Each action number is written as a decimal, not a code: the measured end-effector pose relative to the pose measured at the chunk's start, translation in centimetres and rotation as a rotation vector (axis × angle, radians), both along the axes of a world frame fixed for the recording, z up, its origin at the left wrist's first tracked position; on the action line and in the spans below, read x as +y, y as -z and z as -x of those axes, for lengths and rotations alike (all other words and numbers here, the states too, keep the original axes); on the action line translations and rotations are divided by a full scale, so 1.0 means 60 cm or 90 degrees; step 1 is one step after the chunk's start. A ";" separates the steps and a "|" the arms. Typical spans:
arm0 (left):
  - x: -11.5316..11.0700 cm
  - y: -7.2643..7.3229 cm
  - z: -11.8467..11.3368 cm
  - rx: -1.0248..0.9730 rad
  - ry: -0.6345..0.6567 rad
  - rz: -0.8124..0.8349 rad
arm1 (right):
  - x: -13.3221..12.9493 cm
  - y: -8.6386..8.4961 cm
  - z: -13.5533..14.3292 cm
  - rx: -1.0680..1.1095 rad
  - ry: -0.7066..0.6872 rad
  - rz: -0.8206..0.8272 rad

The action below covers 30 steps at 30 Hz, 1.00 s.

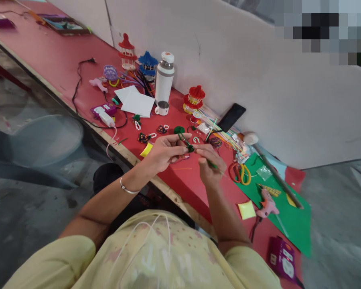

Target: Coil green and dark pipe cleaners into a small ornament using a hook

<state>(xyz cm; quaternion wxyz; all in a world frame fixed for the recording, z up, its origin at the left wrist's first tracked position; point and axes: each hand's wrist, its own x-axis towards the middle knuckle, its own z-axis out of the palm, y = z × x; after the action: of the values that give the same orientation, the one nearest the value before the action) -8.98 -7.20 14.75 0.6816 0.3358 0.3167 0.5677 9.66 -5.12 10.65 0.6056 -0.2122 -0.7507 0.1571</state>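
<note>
Above the front edge of the red table (186,186), my left hand (165,151) pinches a small dark green piece (190,148) of cord or yarn. A green strand rises from it toward a green coil (179,130) lying just behind. My right hand (211,162) is closed round a thin green-handled tool (212,164), its fingertips close to the green piece. The tool's tip is too small to make out. Left of my hands lie dark knotted pieces with white bead loops (143,137) and a yellow packet (146,149).
A white bottle (165,80), its cup (162,108) and white papers (138,104) stand or lie behind. Scissors (245,174), a pink glue gun (267,204) and a purple power strip (282,257) are at the right. A grey stool (46,140) stands left.
</note>
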 end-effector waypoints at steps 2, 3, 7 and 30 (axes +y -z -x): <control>0.005 0.005 0.017 0.020 0.040 0.000 | 0.008 -0.008 -0.015 -0.009 -0.059 0.048; 0.007 0.007 0.023 0.027 0.046 0.002 | 0.011 -0.011 -0.023 -0.026 -0.069 0.049; 0.010 0.004 0.031 0.068 0.055 0.012 | 0.013 -0.024 -0.050 -0.094 -0.064 0.032; 0.014 -0.015 0.036 0.164 0.148 0.017 | -0.007 -0.076 -0.090 -0.178 -0.184 0.060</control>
<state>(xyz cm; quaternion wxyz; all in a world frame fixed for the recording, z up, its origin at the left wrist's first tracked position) -11.15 -6.36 15.66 0.7011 0.4310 0.3679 0.4329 15.07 -5.51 15.19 0.4565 -0.1499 -0.8418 0.2461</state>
